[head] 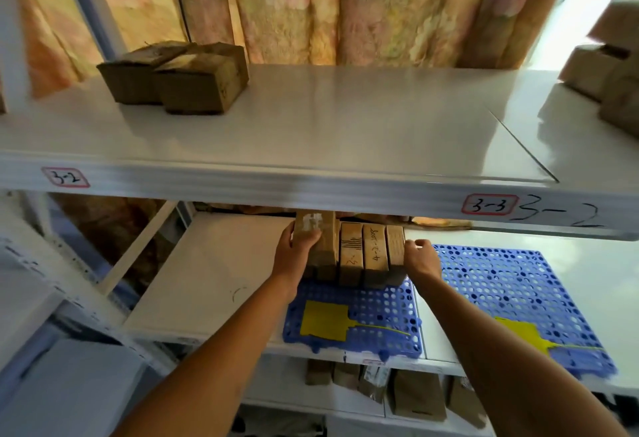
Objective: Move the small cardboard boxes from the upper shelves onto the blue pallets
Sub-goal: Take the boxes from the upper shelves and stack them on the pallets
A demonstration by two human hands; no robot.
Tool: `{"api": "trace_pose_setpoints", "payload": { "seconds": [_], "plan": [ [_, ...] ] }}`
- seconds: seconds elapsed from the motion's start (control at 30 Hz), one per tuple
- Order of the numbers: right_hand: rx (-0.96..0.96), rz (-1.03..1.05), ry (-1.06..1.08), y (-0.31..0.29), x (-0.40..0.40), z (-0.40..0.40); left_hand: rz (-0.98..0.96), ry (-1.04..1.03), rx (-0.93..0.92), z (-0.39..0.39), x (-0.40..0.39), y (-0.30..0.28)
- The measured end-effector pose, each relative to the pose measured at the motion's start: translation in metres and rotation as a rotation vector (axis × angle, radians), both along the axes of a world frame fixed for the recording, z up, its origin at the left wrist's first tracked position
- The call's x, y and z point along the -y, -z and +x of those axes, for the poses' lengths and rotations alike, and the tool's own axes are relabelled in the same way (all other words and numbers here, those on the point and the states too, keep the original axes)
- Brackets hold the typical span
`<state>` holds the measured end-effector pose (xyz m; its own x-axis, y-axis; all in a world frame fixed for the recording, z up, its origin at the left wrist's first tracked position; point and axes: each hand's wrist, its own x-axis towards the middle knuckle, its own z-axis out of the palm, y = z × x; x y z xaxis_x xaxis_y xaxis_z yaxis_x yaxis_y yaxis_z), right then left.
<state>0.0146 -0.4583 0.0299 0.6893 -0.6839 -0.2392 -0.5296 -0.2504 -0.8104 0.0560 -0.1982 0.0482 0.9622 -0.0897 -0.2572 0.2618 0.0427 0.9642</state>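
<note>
On the middle shelf [214, 274], under the front lip of the upper shelf [311, 132], the fingers [306, 238] of the left hand [294, 246] are curled over the top of the leftmost box, and the fingers [416, 245] of the right hand [423, 258] are bent against the outer face of the rightmost box. Between them a row of small boxes [351, 253] is held upright, side against side, resting on the back edge of the left blue pallet [349, 319]. The row is judged to be squeezed from both ends as it is set down. Risk noted: if the pressure is let off unevenly, the narrow upright boxes could topple forward or fan apart; the row sits at the pallet's rear edge, so one could slip off onto the bare shelf. The overhanging lip is close above the knuckles and could be struck. Count: about five boxes in the row, the left end partly hidden; two blue pallets, the right pallet [511, 284] bearing no box; two yellow tags, one per pallet; two cardboard boxes [179, 77] left on the upper shelf, touching; more boxes [608, 70], blurred, at the right edge; several packages [415, 398] on the shelf below.
</note>
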Motion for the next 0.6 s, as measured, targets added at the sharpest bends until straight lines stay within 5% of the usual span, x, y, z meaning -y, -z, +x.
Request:
{"api": "trace_pose_setpoints", "payload": {
  "seconds": [0.17, 0.27, 0.37, 0.5, 0.6],
  "plan": [
    [0.273, -0.312, -0.004, -0.027, -0.017, 0.002, -0.008, -0.016, -0.003, -0.003, 0.002, 0.0],
    [0.36, -0.02, -0.311, -0.05, -0.055, 0.009, -0.021, -0.088, 0.029, -0.002, 0.008, -0.004],
    [0.229, 0.289, -0.57, -0.063, -0.099, 0.02, -0.037, -0.212, 0.008, -0.002, 0.023, -0.012],
    [0.248, 0.432, -0.471, -0.062, -0.118, 0.037, -0.087, -0.216, -0.029, -0.001, 0.025, -0.015],
    [0.259, 0.43, -0.374, -0.063, -0.102, 0.045, 0.086, -0.225, 0.041, -0.004, 0.0, -0.014]
  ]
}}
